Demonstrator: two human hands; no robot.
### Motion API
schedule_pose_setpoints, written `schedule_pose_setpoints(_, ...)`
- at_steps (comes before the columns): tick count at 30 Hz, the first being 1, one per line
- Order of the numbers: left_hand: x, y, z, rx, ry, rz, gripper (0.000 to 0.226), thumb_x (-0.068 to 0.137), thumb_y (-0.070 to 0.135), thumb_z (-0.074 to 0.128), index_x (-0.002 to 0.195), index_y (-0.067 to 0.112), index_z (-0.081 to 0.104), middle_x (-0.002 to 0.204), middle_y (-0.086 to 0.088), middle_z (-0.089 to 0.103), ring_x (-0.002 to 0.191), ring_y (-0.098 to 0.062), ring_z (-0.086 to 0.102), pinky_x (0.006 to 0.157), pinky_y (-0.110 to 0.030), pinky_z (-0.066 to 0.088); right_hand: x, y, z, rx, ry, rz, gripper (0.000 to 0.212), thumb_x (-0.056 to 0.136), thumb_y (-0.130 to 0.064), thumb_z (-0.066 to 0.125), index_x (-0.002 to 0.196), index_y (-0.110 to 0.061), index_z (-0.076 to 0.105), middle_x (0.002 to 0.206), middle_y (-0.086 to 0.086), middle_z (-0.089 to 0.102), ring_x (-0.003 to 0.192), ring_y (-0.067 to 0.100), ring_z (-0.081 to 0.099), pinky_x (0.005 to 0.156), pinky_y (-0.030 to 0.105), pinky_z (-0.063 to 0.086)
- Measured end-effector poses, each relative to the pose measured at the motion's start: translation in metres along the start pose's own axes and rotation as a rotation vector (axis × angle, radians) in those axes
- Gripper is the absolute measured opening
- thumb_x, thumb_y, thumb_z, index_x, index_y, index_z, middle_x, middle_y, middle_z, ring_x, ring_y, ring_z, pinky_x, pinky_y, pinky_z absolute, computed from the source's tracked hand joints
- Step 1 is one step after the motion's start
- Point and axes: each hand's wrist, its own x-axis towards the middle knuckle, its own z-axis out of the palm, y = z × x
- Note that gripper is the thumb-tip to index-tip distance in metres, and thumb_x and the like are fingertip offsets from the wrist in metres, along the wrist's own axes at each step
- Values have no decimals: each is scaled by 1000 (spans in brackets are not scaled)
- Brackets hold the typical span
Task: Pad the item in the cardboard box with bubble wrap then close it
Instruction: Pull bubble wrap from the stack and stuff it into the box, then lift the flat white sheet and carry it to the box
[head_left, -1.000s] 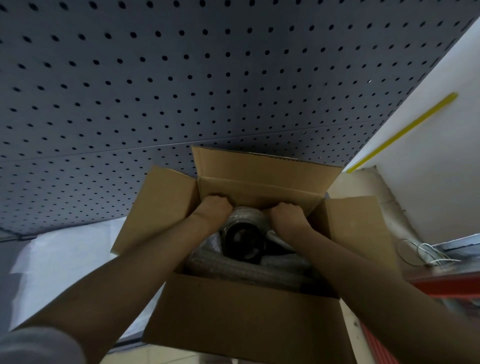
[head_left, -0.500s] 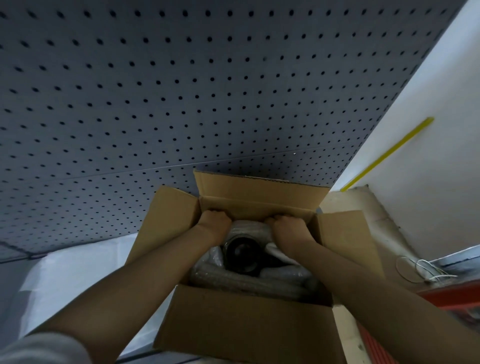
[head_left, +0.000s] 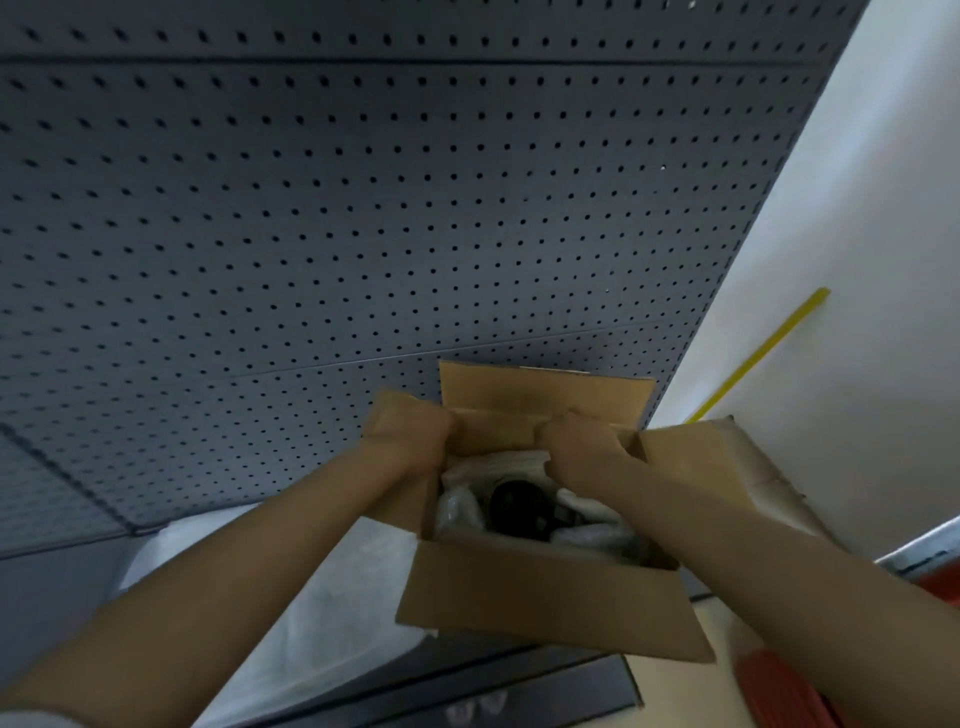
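An open cardboard box (head_left: 545, 587) stands in front of me. Inside lies a dark round item (head_left: 519, 506) with pale bubble wrap (head_left: 498, 465) packed around it. My left hand (head_left: 410, 441) is at the far left corner, fingers curled on the left flap (head_left: 384, 410), which stands raised. My right hand (head_left: 582, 447) is a closed fist at the far right corner, against the base of the upright far flap (head_left: 545, 389). What its fingers grip is hidden. The right flap (head_left: 691, 467) lies spread outward.
A grey pegboard wall (head_left: 363, 208) rises right behind the box. A white wall with a yellow strip (head_left: 758, 353) is at the right. White sheet material (head_left: 322, 597) lies left of the box, and something red (head_left: 779, 691) sits at the lower right.
Both hands rose from pressing the bubble wrap inside the box to its far rim. The left flap swung up from its spread position. The view tilted upward.
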Motion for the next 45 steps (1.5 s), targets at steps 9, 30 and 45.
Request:
schedule_pose_setpoints(9,-89,-58,-16,-74,-89,-235,32,93,11,49,123,16,57,118,-6,63,98,-23,62,78,-34,52,-29,-63,-51,-15,79,-66,21,87,-9,52,103,-15,64,101,6,64,91,23,59,67,31,45)
schedule_pose_setpoints(30,-254,-142,87,-110,-324,-473,18,88,10,52,90,25,42,69,9,27,65,-13,39,62,-24,36,-59,-269,-44,6,121,-340,32,88,-5,54,117,-17,63,113,6,62,99,20,61,51,22,32)
schedule_pose_setpoints(45,-232,-211,183,-309,-403,-318,21,90,6,50,101,23,54,75,5,39,75,-15,48,75,-26,45,-9,-343,25,138,-138,-154,39,88,-13,56,127,-17,56,120,6,60,110,23,55,82,28,47)
